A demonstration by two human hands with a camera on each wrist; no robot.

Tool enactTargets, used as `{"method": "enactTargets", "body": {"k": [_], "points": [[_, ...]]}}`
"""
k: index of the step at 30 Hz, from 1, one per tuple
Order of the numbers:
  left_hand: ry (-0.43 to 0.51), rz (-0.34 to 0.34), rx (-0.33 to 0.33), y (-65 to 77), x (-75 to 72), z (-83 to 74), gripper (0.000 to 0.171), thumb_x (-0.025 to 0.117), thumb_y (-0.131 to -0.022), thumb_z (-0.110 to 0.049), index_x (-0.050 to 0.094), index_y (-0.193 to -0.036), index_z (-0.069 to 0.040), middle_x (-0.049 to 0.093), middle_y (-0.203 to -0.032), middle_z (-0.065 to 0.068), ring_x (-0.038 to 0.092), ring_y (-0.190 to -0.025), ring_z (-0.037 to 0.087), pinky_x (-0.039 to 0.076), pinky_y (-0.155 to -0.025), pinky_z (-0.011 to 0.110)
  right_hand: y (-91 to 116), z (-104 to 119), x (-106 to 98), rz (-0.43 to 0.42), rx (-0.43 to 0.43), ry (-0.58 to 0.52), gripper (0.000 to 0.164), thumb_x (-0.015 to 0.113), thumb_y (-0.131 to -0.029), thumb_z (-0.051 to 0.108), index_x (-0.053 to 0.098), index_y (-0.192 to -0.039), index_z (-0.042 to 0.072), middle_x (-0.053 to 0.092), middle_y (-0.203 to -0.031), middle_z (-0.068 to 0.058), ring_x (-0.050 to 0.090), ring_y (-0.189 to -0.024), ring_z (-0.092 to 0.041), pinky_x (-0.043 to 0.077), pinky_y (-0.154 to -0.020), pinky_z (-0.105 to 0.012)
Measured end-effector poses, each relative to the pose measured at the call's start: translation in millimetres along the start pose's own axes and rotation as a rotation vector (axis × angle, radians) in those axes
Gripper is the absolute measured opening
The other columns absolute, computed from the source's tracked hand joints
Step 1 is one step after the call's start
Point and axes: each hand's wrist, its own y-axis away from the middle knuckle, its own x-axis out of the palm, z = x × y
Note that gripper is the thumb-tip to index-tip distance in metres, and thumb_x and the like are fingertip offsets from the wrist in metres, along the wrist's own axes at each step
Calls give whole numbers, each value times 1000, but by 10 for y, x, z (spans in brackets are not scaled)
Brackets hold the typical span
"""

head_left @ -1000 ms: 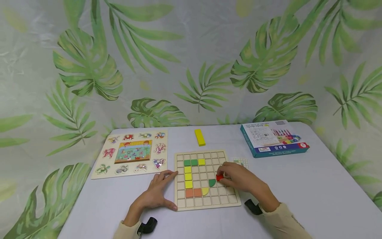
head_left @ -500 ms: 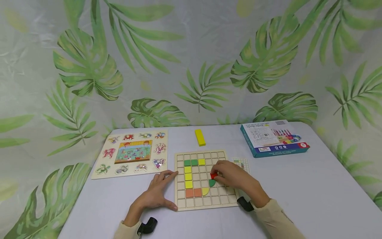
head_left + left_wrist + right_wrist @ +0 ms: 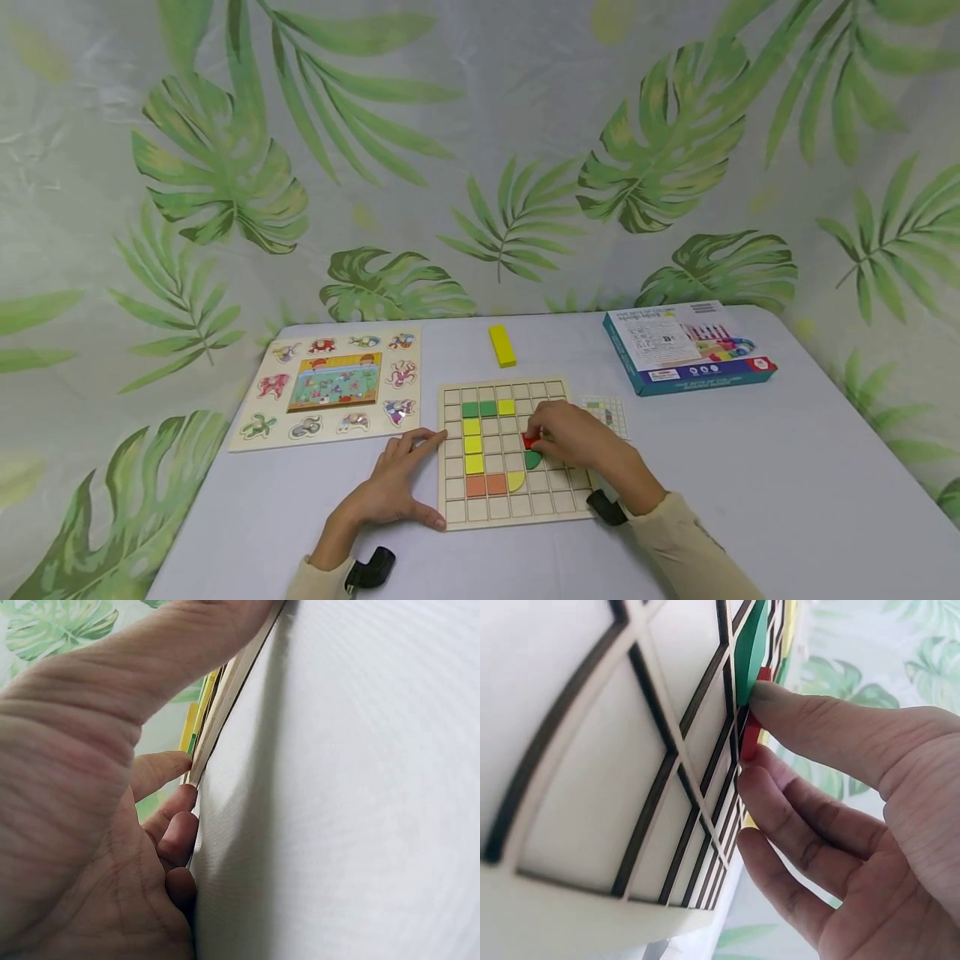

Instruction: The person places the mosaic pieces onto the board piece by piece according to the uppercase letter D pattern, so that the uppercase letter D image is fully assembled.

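My right hand [image 3: 573,435] pinches a red tile [image 3: 528,442] between thumb and fingers, low over the wooden grid board [image 3: 525,521]. In the right wrist view the red tile [image 3: 751,742] stands close beside a rounded green tile [image 3: 751,652], the thumb on its edge. Below it in the head view lie that green quarter-round [image 3: 532,460] and a yellow quarter-round [image 3: 516,481]. Green, yellow and orange squares [image 3: 476,486] fill other cells at the board's left. My left hand [image 3: 393,482] rests at the board's left edge, thumb and forefinger spread and touching it.
An animal puzzle board [image 3: 255,400] lies at the left. A yellow block [image 3: 502,346] stands behind the grid board. At the back right is a flat teal box [image 3: 690,348]. A small pattern card [image 3: 615,414] lies partly behind my right hand.
My right hand has carried the red tile leftward over the board to the cell just above the green quarter-round. The left hand has stayed in place.
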Motion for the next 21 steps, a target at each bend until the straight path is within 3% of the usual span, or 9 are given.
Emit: {"method": "enactTargets", "body": {"k": [12,21], "points": [[-10,-35,32,13,-10,-6,124,97,-51,-48,39,-155,-14,36,-151,11,34,-122,26,31,-101,52,-35,65,-14,-4,57,34,3,78,-86,12,77,-89,11,63,-91,3,53,-82,-11,50,-73,-29],[-8,3,0,-5,3,14,125,96,-52,-49,36,-156,-16,35,-153,9,32,-127,28,28,-105,56,27,83,-19,-17,124,59,12,76,-85,5,80,-93,13,63,-96,3,56,-95,-17,53,-81,-35]]}}
